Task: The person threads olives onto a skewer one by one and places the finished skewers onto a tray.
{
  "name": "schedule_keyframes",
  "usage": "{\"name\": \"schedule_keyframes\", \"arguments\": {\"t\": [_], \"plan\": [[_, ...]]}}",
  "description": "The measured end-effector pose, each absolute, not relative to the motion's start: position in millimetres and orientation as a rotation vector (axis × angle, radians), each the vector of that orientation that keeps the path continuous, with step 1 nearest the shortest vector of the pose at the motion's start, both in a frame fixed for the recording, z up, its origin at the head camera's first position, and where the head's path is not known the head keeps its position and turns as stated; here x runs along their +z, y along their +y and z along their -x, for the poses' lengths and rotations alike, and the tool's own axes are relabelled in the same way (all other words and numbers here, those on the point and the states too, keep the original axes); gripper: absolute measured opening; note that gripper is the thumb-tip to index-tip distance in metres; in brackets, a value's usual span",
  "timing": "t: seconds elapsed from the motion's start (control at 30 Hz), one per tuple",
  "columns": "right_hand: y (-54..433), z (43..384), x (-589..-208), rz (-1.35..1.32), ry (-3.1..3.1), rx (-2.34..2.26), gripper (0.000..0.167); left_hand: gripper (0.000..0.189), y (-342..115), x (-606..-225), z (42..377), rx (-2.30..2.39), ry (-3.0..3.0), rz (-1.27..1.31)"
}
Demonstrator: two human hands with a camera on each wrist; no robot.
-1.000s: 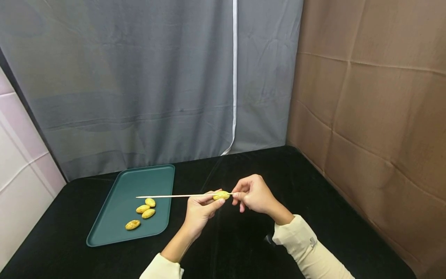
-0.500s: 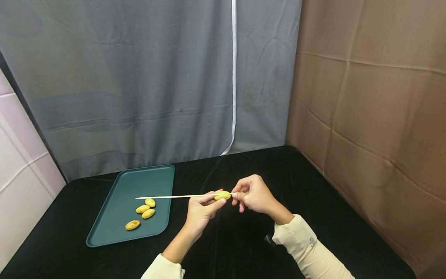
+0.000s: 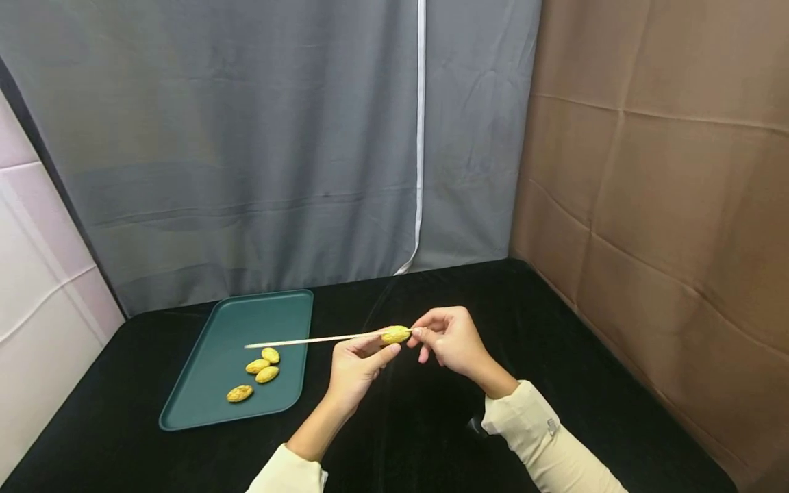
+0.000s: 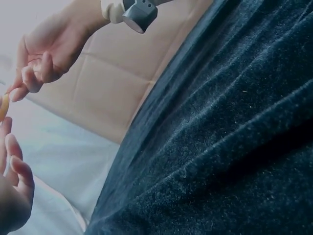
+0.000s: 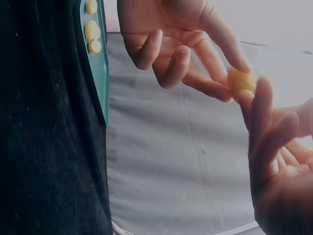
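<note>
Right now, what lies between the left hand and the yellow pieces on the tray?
In the head view, black cloth, the rim and bare base of the green tray; a pale stick spans from the left hand toward the yellow pieces.

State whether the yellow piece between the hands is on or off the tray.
Off: in the head view, the left hand holds the yellow piece beyond the right edge of the tray.

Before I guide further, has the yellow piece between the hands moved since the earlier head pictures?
Yes, slightly: in the head view the yellow piece now sits higher, nearer the lower end of the pale strip on the curtain.
</note>
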State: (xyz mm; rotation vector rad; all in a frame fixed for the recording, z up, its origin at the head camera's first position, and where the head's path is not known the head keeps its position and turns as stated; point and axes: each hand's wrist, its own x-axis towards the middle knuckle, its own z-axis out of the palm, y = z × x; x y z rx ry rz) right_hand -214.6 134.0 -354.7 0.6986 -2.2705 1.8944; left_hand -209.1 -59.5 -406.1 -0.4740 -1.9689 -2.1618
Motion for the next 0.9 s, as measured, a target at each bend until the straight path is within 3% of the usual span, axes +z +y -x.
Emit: {"name": "schedule_keyframes", "arguments": {"t": [0.27,0.63,0.9], "plan": [[138,219,-355,-0.62,-2.209,1.954,0.006,0.029,-91,-406,209,-2.028,-2.23,0.436],[161,224,-359,-0.563,-2.246,1.954,0.007,0.037,-218,-398,217,-1.287,-2.573,0.158],[175,223,-362,-0.536,-2.268,1.94,0.008,0.045,-283,-412,217,-0.822,-2.84,0.13]]}}
